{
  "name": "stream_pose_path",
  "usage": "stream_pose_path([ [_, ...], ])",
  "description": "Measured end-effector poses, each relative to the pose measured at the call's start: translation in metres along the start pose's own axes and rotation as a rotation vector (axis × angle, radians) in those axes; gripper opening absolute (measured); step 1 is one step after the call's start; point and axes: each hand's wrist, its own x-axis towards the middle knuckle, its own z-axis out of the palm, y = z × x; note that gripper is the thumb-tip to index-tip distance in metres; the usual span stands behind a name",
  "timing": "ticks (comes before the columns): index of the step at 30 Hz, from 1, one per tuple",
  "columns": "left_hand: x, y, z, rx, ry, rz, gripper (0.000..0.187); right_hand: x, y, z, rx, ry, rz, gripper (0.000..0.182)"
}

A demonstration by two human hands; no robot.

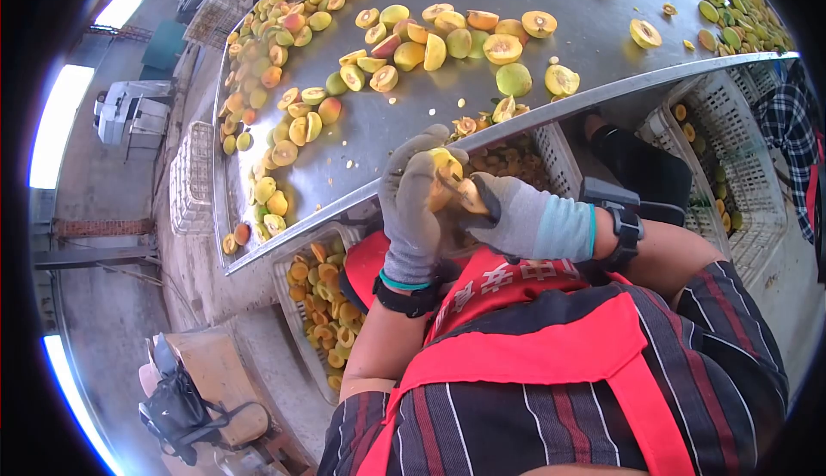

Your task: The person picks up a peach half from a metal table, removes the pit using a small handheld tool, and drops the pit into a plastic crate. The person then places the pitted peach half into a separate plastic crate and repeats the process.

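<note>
In front of my apron, just over the near edge of the metal table point(379, 145), both gloved hands meet around a cut yellow peach point(446, 169). My left hand point(411, 209) wears a grey glove and wraps its fingers about the fruit from the left. From the right, my right hand point(520, 218), in a grey and light-blue glove, has its fingers closed at a peach piece point(471, 196) with exposed flesh. A dark tip shows by the right thumb; I cannot tell whether it is a tool or the glove. Peach halves point(503, 48) are scattered across the tabletop beyond my hands.
Below the table edge, a crate of peach halves point(331, 304) stands at my left. White plastic crates point(740, 166) holding some fruit are on the right. More peaches point(731, 12) are heaped at the far right. A black bag point(176, 407) lies on a cardboard box point(219, 364).
</note>
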Motion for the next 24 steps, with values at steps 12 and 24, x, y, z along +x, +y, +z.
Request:
stream_pose_path([
  [12,-0.005,-0.008,0.009,-0.052,0.049,0.066,0.025,-0.006,0.003,0.012,-0.169,0.027,0.14,0.031],
  [24,0.008,-0.004,0.0,0.058,-0.193,-0.34,0.021,-0.004,0.029,0.012,-0.169,-0.254,0.194,0.025],
])
